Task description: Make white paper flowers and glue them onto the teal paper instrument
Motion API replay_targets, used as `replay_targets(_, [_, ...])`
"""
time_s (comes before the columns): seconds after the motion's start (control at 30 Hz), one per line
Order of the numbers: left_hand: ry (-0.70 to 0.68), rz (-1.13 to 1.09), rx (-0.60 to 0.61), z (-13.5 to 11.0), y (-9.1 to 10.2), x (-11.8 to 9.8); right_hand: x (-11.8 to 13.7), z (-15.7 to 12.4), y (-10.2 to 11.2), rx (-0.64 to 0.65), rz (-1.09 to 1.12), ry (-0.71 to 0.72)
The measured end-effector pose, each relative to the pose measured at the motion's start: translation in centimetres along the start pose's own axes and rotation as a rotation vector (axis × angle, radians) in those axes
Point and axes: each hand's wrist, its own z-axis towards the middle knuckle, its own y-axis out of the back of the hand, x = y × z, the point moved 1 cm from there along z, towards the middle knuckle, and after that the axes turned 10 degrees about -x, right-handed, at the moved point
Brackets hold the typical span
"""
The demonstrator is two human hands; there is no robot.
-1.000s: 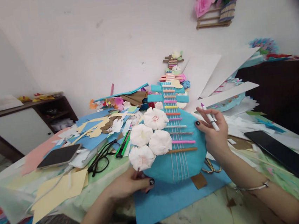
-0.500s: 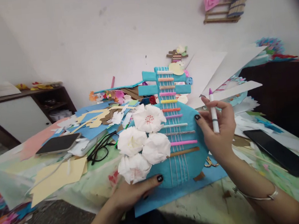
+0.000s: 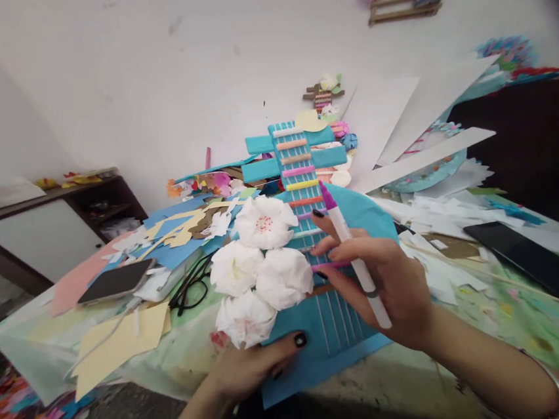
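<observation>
A turquoise paper guitar-like craft point(image 3: 342, 322) stands tilted on the table, with white strings, coloured bars and a cluster of white paper flowers point(image 3: 255, 264) on its left side. My left hand point(image 3: 252, 367) grips its lower left edge, thumb on the front below the flowers. My right hand point(image 3: 385, 285) is in front of the craft's middle, closed on a white marker with a purple tip point(image 3: 353, 258) that points up and away. The fingertips of that hand reach toward the flowers and the bars.
A blue paper sheet point(image 3: 301, 382) lies under the craft. To the left lie black glasses point(image 3: 188, 291), a phone point(image 3: 113, 281) and yellow paper point(image 3: 119, 343). White paper scraps point(image 3: 438, 273) and a dark tablet point(image 3: 536, 264) are on the right. Paper crafts pile up behind.
My right hand left the craft's right edge and moved across in front of it toward the flowers, tilting the marker. The craft was lifted a little more upright.
</observation>
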Motion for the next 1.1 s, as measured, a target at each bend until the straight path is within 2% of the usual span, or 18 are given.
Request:
replay_targets(0.13, [0.011, 0.105, -0.104, -0.4, -0.3, -0.2, 0.1, -0.2, -0.1, -0.024, -0.033, -0.004])
replay_targets(0.2, [0.015, 0.127, -0.114, -0.5, -0.5, -0.3, 0.1, -0.3, -0.1, -0.039, -0.047, 0.013])
replay_targets(0.47, [0.023, 0.182, -0.050, -0.5, -0.2, -0.4, 0.5, -0.4, -0.2, -0.126, -0.234, 0.103])
replay_targets(0.63, [0.009, 0.164, 0.000, -0.1, 0.1, 0.0, -0.1, 0.3, 0.2, -0.170, -0.096, 0.087])
replay_targets(0.73, [-0.020, 0.093, -0.023, 0.2, 0.1, 0.5, -0.6, 1.1, 1.0, -0.332, -0.088, 0.050])
replay_targets(0.8, [-0.045, -0.009, -0.024, 0.3, -0.1, 0.9, -0.9, 1.7, 1.7, -0.455, -0.090, 0.066])
replay_targets(0.83, [-0.055, -0.069, -0.024, 0.4, -0.1, 1.1, -1.0, 1.9, 2.0, -0.477, -0.071, 0.083])
replay_targets(0.93, [-0.068, -0.187, -0.019, 0.6, -0.3, 1.6, -1.2, 2.2, 2.4, -0.393, 0.009, 0.094])
replay_targets(1.1, [-0.052, -0.158, -0.056, 0.7, -0.4, 1.3, -1.1, 1.2, 1.5, -0.111, -0.026, 0.027])
